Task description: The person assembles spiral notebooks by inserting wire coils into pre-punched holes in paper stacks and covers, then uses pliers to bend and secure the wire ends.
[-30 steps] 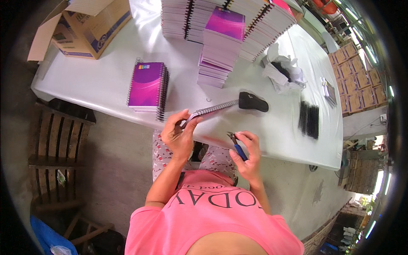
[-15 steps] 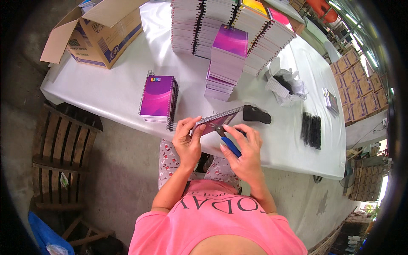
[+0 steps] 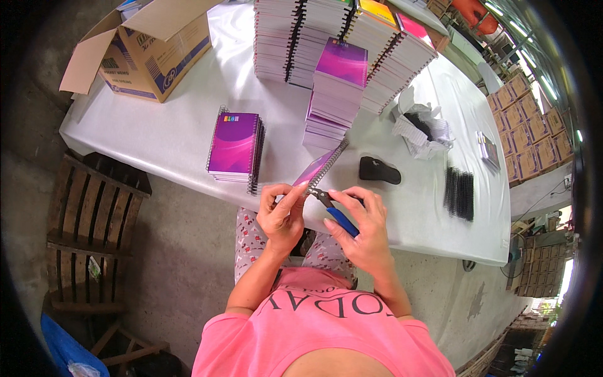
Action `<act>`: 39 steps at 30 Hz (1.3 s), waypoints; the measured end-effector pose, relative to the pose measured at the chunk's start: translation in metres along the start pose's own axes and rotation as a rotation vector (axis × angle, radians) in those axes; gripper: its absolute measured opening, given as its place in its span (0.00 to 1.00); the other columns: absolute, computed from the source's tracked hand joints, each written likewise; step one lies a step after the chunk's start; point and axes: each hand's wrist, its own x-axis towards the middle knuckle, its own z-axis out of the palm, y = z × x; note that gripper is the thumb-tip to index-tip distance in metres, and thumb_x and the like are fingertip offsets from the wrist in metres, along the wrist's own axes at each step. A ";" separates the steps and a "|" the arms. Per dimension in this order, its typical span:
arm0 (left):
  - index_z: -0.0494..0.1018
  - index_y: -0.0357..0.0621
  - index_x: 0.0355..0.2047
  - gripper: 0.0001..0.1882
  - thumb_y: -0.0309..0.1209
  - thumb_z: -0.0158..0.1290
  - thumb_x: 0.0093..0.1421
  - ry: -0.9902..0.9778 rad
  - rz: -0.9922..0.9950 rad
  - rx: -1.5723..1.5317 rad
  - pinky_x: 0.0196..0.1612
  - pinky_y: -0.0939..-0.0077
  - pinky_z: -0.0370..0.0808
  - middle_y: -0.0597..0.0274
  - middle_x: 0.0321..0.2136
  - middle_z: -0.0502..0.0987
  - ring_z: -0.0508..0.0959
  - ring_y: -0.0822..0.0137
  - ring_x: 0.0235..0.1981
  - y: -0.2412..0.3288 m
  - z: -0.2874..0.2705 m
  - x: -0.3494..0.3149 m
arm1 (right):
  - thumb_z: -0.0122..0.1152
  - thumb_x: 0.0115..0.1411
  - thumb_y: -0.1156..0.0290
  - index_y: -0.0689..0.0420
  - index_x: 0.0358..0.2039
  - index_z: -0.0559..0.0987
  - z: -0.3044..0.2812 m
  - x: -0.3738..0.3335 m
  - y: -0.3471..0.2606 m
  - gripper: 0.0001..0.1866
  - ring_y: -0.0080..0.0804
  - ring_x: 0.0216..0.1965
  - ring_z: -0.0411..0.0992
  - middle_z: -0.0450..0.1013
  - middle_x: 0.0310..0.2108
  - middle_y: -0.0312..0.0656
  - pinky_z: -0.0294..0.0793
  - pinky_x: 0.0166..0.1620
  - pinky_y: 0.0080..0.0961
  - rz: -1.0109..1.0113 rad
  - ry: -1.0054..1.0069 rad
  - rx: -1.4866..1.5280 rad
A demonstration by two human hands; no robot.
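My left hand pinches the near end of a purple spiral notebook, whose coil edge slants up and away to the right. In my right hand is a pair of pliers with blue handles and a dark head. Its jaws meet the near end of the coil beside my left fingertips; whether they grip the wire I cannot tell. Left of my hands lies a stack of spiral-bound purple notebooks. A black, shoe-sole-shaped object rests on the table, right of the held notebook.
Beyond my hands stands a pile of purple-covered page blocks, with tall stacks of bound notebooks behind. An open carton occupies the far left. Crumpled paper and black coils lie to the right on the white-covered table.
The held notebook has swung so its coil points more steeply away from me. The pliers have shifted from the notebook's side to the near end of the coil.
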 end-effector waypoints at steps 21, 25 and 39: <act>0.76 0.41 0.31 0.10 0.17 0.57 0.48 0.010 0.240 0.018 0.30 0.73 0.71 0.60 0.27 0.75 0.72 0.65 0.27 -0.003 -0.007 -0.005 | 0.56 0.59 0.59 0.56 0.52 0.69 0.008 -0.035 0.031 0.23 0.41 0.42 0.71 0.69 0.43 0.50 0.71 0.43 0.35 0.073 -0.244 0.558; 0.64 0.43 0.42 0.22 0.14 0.59 0.49 0.056 0.528 -0.075 0.30 0.70 0.73 0.58 0.31 0.78 0.75 0.63 0.27 -0.016 -0.013 0.001 | 0.61 0.55 0.56 0.47 0.55 0.69 0.008 -0.059 0.069 0.27 0.43 0.55 0.60 0.62 0.50 0.45 0.50 0.57 0.55 0.270 -0.101 -0.400; 0.60 0.42 0.46 0.20 0.15 0.53 0.55 0.299 0.014 -0.460 0.38 0.76 0.71 0.59 0.35 0.68 0.70 0.65 0.35 0.020 -0.037 0.020 | 0.65 0.55 0.65 0.57 0.58 0.62 0.065 0.032 0.013 0.33 0.34 0.53 0.66 0.65 0.53 0.46 0.68 0.53 0.30 0.238 -0.042 1.687</act>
